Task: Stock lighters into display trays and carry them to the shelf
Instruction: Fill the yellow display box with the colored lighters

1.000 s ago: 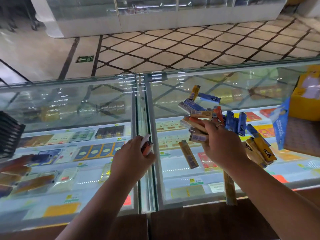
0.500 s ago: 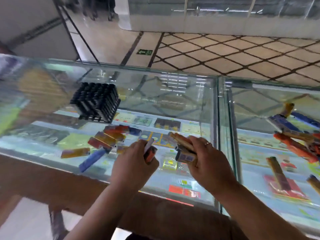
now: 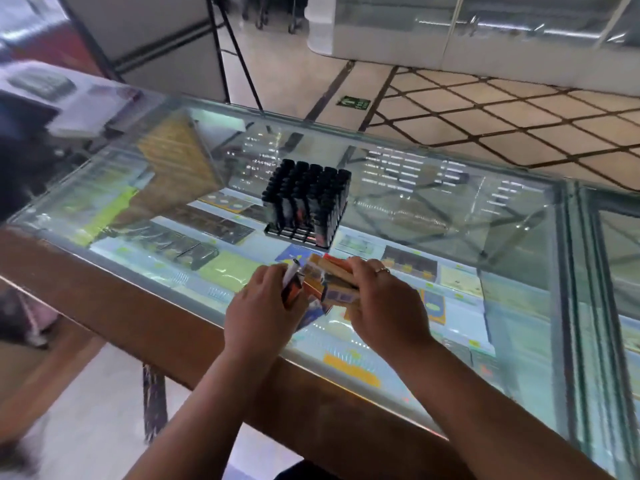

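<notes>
The person is standing at the near wooden edge of a glass counter, and both hands are working just above the glass close to that edge. The left hand is curling around a lighter with an orange-and-black body. A pale tip is poking up beside it, so the hand may be holding two, but blur is hiding that. The right hand, wearing one ring, is squeezing a bundle of lighters lengthwise between thumb and fingers. One black tray is sitting toward the middle of the counter, well beyond the hands, with standing lighters filling most of it. The likely trouble is the loose bundle: with the left hand drawing one piece out, the rest could be slipping from the right hand's hold and scattering over the glass or off the near edge. A lighter pushed in crookedly could also be shoving the tray along the smooth glass. Counting: one tray, five lighters across each full row, several rows deep, some near slots looking open; at least four in the bundle, the exact number unclear.
</notes>
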### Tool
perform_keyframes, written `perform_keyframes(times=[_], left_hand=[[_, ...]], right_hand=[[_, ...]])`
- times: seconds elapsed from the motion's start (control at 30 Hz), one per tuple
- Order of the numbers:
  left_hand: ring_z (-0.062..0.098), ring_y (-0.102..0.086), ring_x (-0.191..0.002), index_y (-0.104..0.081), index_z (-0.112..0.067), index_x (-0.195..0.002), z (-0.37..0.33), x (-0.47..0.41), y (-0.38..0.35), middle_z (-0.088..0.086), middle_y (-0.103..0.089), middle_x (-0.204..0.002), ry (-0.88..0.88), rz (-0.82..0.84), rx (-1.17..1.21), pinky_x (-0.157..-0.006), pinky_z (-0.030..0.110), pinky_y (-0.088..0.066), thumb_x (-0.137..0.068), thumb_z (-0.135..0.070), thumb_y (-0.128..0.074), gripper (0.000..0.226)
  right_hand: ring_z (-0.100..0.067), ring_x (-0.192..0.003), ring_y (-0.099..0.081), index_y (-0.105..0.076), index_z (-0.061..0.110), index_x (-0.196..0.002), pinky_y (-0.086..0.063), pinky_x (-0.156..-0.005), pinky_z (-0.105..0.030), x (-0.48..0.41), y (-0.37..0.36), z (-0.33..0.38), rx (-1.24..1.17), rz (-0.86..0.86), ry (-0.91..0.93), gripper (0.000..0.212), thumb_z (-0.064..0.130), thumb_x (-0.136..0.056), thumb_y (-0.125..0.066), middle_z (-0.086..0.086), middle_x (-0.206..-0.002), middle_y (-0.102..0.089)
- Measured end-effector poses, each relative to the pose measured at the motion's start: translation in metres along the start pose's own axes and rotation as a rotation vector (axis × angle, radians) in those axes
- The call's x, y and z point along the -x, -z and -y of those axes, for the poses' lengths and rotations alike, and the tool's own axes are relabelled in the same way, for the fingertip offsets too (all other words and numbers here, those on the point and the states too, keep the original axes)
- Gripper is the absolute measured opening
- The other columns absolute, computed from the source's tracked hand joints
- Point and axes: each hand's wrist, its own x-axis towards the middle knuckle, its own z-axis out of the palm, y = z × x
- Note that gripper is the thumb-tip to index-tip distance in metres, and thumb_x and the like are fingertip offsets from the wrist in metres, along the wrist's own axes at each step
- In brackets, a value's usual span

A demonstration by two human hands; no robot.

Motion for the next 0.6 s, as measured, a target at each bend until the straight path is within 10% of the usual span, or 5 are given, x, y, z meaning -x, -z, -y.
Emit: perform_keyframes(times=[0.2, 0.6], left_hand=[[0.031, -0.057, -0.100, -0.064, -0.020, -0.115, 0.009, -0.008, -0.015, 0.002, -0.062, -0.109, -0.039, -0.015, -0.008, -0.087, 0.039, -0.042, -0.076, -0.049, -0.045, 0.052], [0.024, -0.003, -0.151, -0.019, -0.034, -0.151, 0.025, 0.029, -0.008, -0.003, -0.022, -0.158, -0.101, 0.164, -0.063, -0.113, 0.066, -0.006, -0.078, -0.082, -0.026, 0.088]], right_hand=[[-0.029, -0.092, -0.051, -0.058, 0.026, -0.119, -0.046, -0.070, -0.038, -0.012, -0.018, 0.008, 0.160, 0.061, -0.053, 0.060, 0.048, -0.064, -0.071, -0.001, -0.106, -0.059], [-0.037, -0.142, -0.020, -0.022, 0.037, -0.146, -0.020, -0.110, -0.057, 0.033, -0.010, -0.026, 0.053, 0.222, -0.183, 0.097, 0.091, -0.065, -0.029, -0.007, -0.157, -0.021]])
